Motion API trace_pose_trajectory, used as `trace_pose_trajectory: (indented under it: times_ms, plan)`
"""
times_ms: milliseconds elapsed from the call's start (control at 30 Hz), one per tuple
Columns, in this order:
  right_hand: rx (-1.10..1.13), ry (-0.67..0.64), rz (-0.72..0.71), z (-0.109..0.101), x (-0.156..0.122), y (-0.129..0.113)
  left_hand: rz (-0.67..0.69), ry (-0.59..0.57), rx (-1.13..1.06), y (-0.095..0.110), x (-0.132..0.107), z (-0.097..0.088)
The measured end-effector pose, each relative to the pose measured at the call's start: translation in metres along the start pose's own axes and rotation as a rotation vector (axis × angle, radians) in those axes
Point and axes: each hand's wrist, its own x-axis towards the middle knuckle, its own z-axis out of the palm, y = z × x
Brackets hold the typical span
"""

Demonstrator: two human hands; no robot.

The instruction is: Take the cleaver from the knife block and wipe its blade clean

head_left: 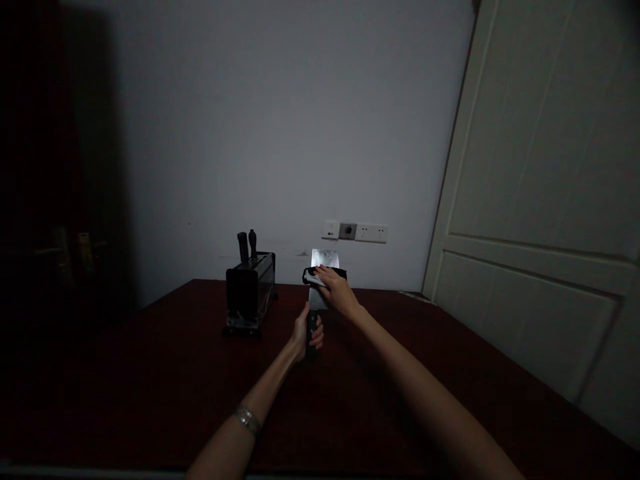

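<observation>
A cleaver [325, 258] with a broad shiny blade stands upright above the table. Its black handle is wrapped in the fingers of my left hand [302, 333], thumb pointing up along it. My right hand [340, 291] presses a black and white cloth [313, 277] flat across the middle of the blade. The blade's top and a strip near the handle show above and below the cloth. Part of the cloth is hidden under my fingers.
A dark knife block [243, 297] stands left of my hands, with two black-handled tools [243, 247] upright in it. The dark red table [320, 413] reaches back to a wall with sockets [371, 233]. A pale panelled door [530, 280] rises on the right.
</observation>
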Motion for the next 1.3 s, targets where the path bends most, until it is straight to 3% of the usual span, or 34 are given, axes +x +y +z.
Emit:
trace_pose_trajectory:
  times_ms: [133,200,400,533,733,833,1133,1300]
  plan:
    - [0.042,-0.088,-0.113,0.008,-0.038,-0.015,0.054,0.025,0.003,0.004,-0.002,-0.001]
    - [0.037,-0.104,-0.135,0.005,-0.043,-0.014,0.053,0.012,0.013,0.003,-0.002,-0.001]
    - [0.007,0.027,-0.032,-0.015,0.003,0.017,-0.019,-0.052,0.044,-0.005,0.0,0.003]
    - [0.01,0.089,0.024,-0.013,0.017,0.023,-0.033,-0.03,0.06,-0.005,-0.001,0.002]
    - [0.073,-0.036,-0.113,0.004,-0.032,-0.011,0.034,0.021,0.032,0.004,-0.004,0.003]
    - [0.081,-0.062,-0.139,0.004,-0.041,-0.016,0.038,0.022,0.035,0.006,-0.004,0.003]
    - [0.015,0.078,-0.059,-0.014,0.023,0.018,-0.016,-0.04,0.102,-0.004,0.0,0.003]
    - [-0.017,0.133,-0.052,-0.017,0.034,0.027,-0.031,-0.08,0.091,-0.007,0.0,0.003]
